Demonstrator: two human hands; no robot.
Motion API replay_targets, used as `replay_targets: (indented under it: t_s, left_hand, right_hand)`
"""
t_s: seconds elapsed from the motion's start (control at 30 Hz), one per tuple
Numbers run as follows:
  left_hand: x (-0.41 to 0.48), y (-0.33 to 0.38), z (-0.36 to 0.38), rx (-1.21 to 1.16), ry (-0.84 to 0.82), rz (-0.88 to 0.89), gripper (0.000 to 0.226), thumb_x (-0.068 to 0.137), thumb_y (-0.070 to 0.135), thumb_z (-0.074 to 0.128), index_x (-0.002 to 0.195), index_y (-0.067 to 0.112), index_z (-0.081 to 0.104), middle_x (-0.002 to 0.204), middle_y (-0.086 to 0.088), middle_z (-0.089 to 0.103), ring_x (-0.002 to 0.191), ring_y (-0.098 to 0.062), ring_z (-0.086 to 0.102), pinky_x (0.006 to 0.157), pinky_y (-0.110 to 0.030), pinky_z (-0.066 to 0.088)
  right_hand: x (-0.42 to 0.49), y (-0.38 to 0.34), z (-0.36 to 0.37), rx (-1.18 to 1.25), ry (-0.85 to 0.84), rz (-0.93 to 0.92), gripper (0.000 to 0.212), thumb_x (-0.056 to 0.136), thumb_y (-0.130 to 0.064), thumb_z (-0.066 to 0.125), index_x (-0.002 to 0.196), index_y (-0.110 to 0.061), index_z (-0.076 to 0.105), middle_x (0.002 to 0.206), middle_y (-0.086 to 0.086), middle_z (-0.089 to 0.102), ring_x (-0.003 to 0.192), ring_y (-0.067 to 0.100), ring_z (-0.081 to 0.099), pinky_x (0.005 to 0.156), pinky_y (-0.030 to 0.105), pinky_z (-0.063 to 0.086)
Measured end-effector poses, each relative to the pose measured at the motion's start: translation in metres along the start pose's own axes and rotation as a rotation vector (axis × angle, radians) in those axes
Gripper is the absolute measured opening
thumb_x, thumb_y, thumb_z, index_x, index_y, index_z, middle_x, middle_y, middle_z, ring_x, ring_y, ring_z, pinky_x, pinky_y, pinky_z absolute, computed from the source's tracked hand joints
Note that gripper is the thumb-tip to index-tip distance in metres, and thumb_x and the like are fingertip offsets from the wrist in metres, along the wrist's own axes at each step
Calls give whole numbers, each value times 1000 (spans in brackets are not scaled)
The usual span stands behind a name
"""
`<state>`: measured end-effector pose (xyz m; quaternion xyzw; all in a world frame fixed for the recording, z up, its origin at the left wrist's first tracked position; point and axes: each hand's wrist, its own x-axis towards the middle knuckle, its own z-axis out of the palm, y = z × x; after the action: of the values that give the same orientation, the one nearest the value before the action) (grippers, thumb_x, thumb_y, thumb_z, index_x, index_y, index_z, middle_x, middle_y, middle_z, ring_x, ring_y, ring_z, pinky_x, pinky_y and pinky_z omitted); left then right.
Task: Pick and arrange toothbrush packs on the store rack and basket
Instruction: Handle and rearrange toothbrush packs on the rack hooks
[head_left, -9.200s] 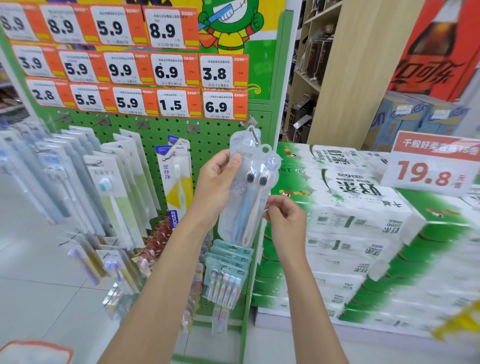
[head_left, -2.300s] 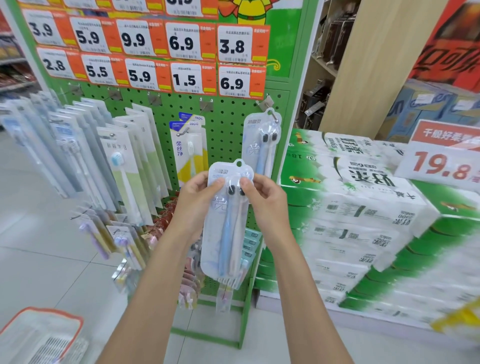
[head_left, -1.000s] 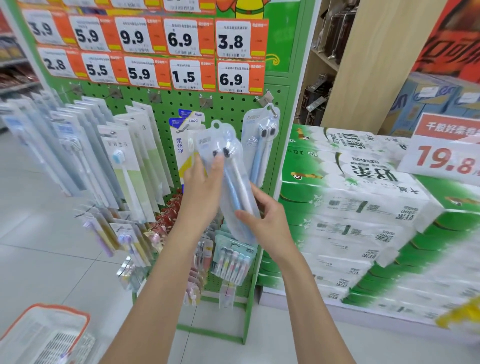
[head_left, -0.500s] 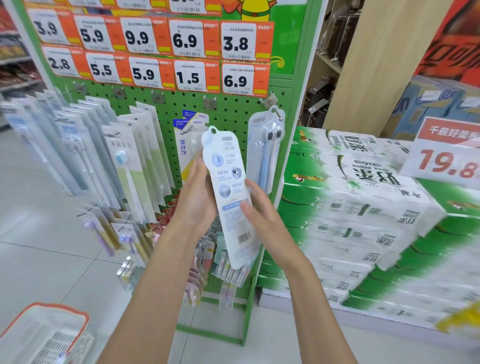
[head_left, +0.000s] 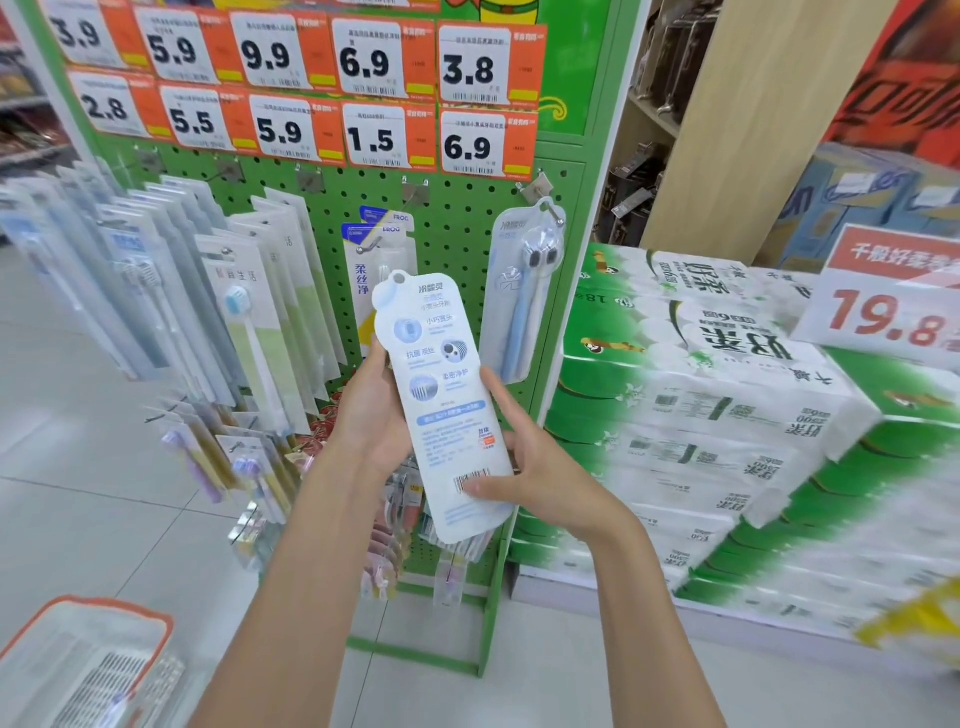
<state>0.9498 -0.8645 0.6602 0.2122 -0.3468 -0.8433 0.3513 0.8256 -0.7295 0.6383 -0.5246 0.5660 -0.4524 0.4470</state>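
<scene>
Holding the toothbrush pack (head_left: 441, 405) in both hands, you see its white back. Your left hand (head_left: 371, 415) grips the left edge. Your right hand (head_left: 540, 473) pinches the lower part, thumb by the barcode (head_left: 467, 477). The pack is in front of the green rack (head_left: 457, 228), beside a hanging pack (head_left: 519, 306).

Bright even light; edges blurred, wide-angle warped.

Toothbrush pack (head_left: 441, 405) upright, printed back facing camera, near rack (head_left: 467, 228).
</scene>
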Motion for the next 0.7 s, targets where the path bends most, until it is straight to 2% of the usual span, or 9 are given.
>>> replay_targets:
  t_s: [0.1, 0.17, 0.23, 0.3, 0.43, 0.5, 0.57, 0.63, 0.7]
  left_hand:
    - [-2, -1, -2, -8, -34, -5, 52, 103, 53, 27, 137, 24, 54, 127, -8, 66, 111, -27, 67, 83, -49, 56]
    - [-2, -3, -2, 0, -47, -8, 53, 102, 55, 28, 137, 24, 54, 129, -7, 65, 112, -26, 66, 85, -48, 56]
    - [-3, -7, 1, 36, -65, -20, 55, 101, 57, 30, 138, 23, 53, 132, -9, 63, 118, -29, 62, 95, -52, 51]
    - [-6, -11, 6, 74, -104, -43, 54, 101, 54, 35, 139, 20, 53, 135, -15, 60, 123, -33, 58, 100, -53, 47]
    - [-13, -14, 12, 14, -225, 26, 40, 91, 18, 59, 131, 20, 59, 120, -6, 66, 104, -20, 65, 83, -35, 55]
    - [-18, -10, 15, 78, -270, 69, 41, 86, 8, 61, 125, 20, 64, 113, -1, 68, 97, -14, 65, 79, -31, 56]
    - [-21, -6, 20, 217, -226, 150, 39, 84, 7, 62, 120, 20, 66, 108, 5, 68, 98, -12, 65, 81, -31, 56]
    - [-20, -5, 24, 331, -102, 269, 41, 82, 6, 69, 118, 24, 61, 114, 4, 62, 107, -14, 60, 90, -36, 54]
    - [-16, -7, 27, 443, -22, 376, 54, 79, 13, 78, 124, 31, 54, 126, 4, 57, 117, -13, 56, 98, -37, 50]
  right_hand:
    - [-1, -2, 2, 84, 89, -30, 70, 97, -10, 58, 151, -41, 25, 120, -6, 70, 112, 14, 65, 95, 32, 52]
    - [4, -5, 8, 62, 364, -100, 41, 101, -19, 53, 138, -35, 49, 116, -8, 70, 109, 6, 64, 90, 23, 52]
    - [11, -9, 14, 27, 607, -174, 30, 100, -20, 54, 128, -30, 59, 124, -6, 62, 112, -1, 58, 90, 16, 49]
    - [16, -14, 20, -34, 594, -199, 35, 100, -28, 54, 135, -30, 55, 139, -8, 49, 121, -8, 47, 97, 14, 41]
    - [22, -19, 34, 20, 420, -177, 59, 97, -44, 54, 151, -38, 29, 160, -19, 20, 144, -7, 16, 118, 28, 20]
    - [23, -19, 34, 90, 419, -214, 64, 95, -46, 57, 152, -36, 29, 158, -16, 29, 144, -1, 26, 119, 33, 28]
    - [21, -19, 26, 96, 467, -229, 54, 97, -44, 55, 147, -30, 40, 149, -11, 46, 138, 3, 40, 116, 37, 35]
    - [18, -23, 14, 78, 518, -246, 39, 97, -43, 55, 133, -28, 56, 136, -8, 59, 130, 7, 50, 112, 40, 39]
    - [13, -32, 4, 127, 553, -273, 38, 93, -48, 60, 118, -19, 64, 116, 5, 67, 111, 12, 58, 97, 46, 47]
